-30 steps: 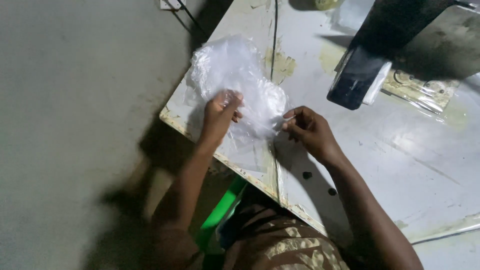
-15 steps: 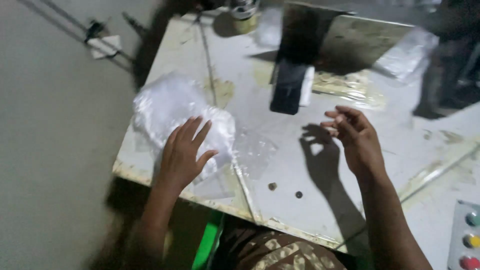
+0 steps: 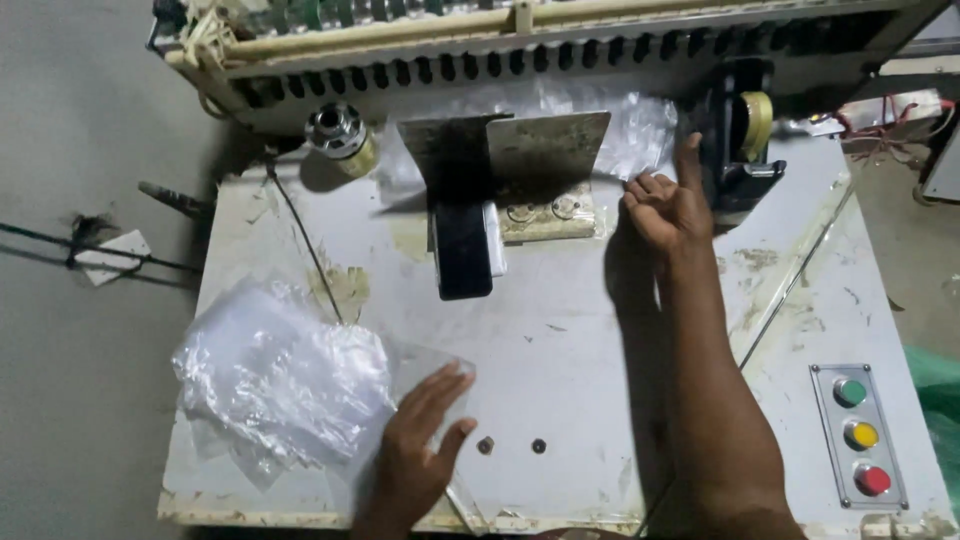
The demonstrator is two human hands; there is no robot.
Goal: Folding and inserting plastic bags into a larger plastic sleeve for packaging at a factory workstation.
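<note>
- Clear plastic bags [image 3: 280, 385] lie in a crumpled heap at the lower left of the frame, on the worn white desk [image 3: 600, 360], with a flat single bag poking out toward the centre.
- Left hand [image 3: 420, 455] rests flat with fingers spread on the right edge of that heap, pressing it down; its grip is open and closes on nothing.
- Right hand [image 3: 665, 205] is now at the upper centre-right, well apart from the heap. A second ago it was pinching at the bags beside the left hand; half a second ago it was lifted and moving away.
- Its fingers are loosely curled with the thumb raised, close to a sheet of clear plastic [image 3: 620, 130] lying behind the upright metal plate [image 3: 545, 150]; I cannot tell whether it has hold of anything.
- Just right of that hand stands a black tape dispenser [image 3: 735, 140].
- The view has swung up, bringing in the machine's comb-like rail and a panel of green, yellow and red buttons [image 3: 860, 435] at lower right.
- Judging by this, the work has shifted from the heap to the machine.
</note>
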